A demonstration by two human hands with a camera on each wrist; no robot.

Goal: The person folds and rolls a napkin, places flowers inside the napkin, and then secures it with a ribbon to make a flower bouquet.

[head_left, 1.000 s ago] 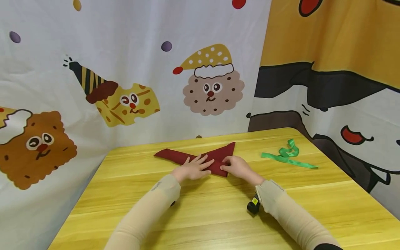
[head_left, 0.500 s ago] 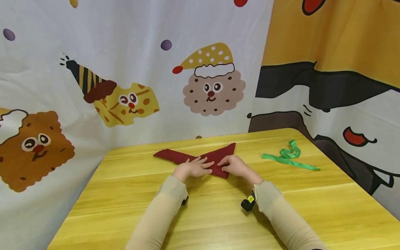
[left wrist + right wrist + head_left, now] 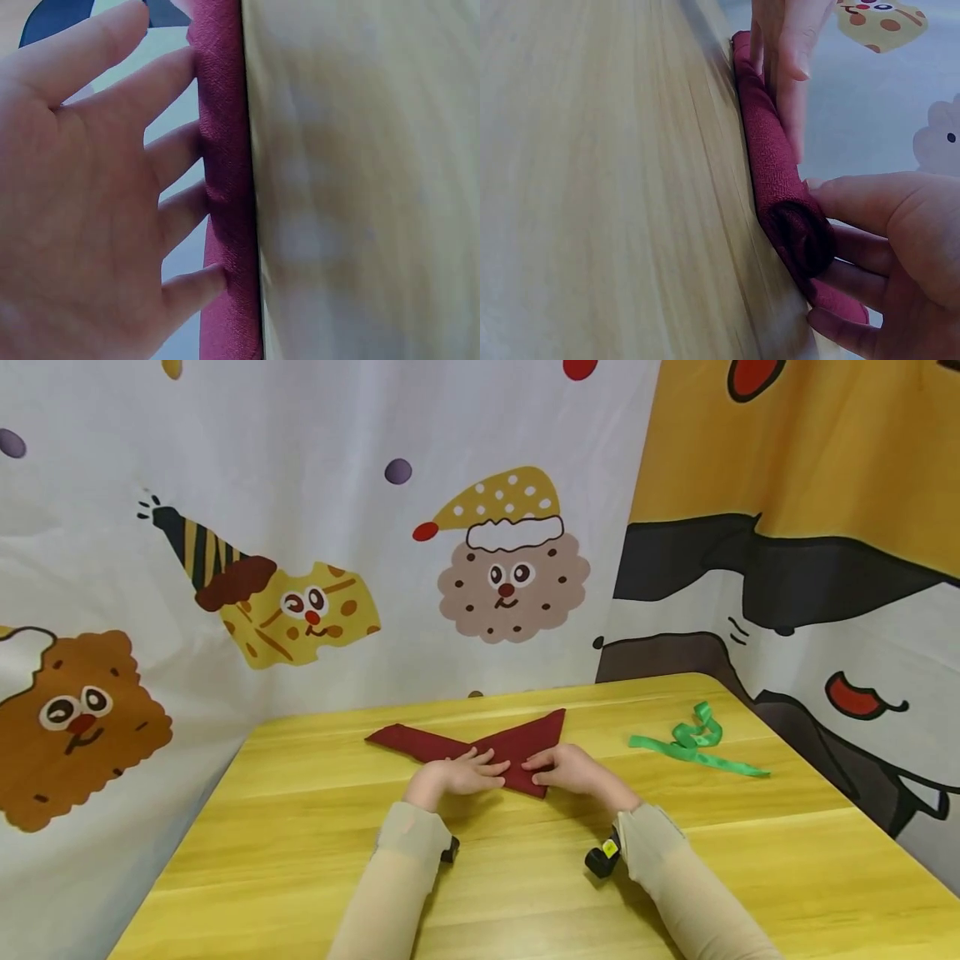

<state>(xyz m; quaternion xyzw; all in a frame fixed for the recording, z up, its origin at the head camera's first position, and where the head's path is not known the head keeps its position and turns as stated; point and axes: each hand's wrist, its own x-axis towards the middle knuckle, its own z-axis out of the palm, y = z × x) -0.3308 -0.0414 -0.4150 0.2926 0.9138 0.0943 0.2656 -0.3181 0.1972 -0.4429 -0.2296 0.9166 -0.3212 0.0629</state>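
Observation:
A dark red cloth (image 3: 525, 745) lies folded on the table, with one pointed end to the left and another to the upper right. Its near edge is rolled thick, and the layers of the roll's end (image 3: 802, 236) show in the right wrist view. My left hand (image 3: 467, 774) lies over the middle of the cloth, fingers spread and nearly straight, their tips on the roll. At the right end, my right hand (image 3: 573, 770) holds the roll between thumb and curved fingers. Part of the cloth is hidden beneath both hands.
A curled green ribbon (image 3: 693, 745) lies on the wooden table (image 3: 517, 893), right of the cloth. Behind the table hangs a curtain (image 3: 315, 435) printed with cartoon figures. A small black camera (image 3: 602, 858) sits at the right wrist.
The left forearm has swung a little to the right. My right fingers have shifted slightly left along the cloth, while the left hand stays spread on it. The head view has shifted slightly.

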